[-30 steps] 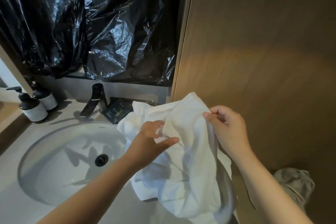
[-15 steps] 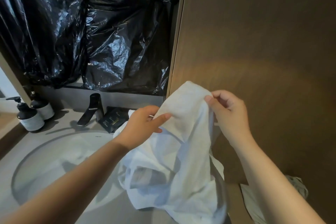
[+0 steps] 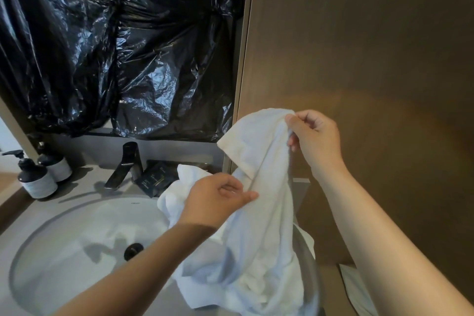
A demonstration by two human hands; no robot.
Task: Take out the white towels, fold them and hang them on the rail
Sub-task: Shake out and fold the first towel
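Right of sink (image 3: 77,251) | white towel (image 3: 259,213) held up, lower end bunched in grey tub (image 3: 314,272) | right hand (image 3: 315,141) pinches top edge | left hand (image 3: 215,202) grips mid-fold | pump bottles (image 3: 37,182) behind sink, labels unreadable | dark packet (image 3: 154,179) print illegible

Lower left, sunk into the surface (image 3: 77,190): sink (image 3: 64,251), with drain (image 3: 133,251) at its bottom. Behind the sink, on the surface: tap (image 3: 125,164); just right of it, packets (image 3: 156,179); far left, two pump bottles (image 3: 37,179) side by side. Above and behind all this: plastic sheeting (image 3: 115,46). Right of the sheeting, filling that side of the view: panel (image 3: 359,59). In front of the panel, right of the sink: towel (image 3: 261,213), pinched at its top by the right hand (image 3: 315,138) and lower, to the left, by the left hand (image 3: 218,200). Hangs down into a tub (image 3: 314,264) just right of the sink, overlapping the sink's right side. Right of the tub, lower down: another cloth (image 3: 356,287).
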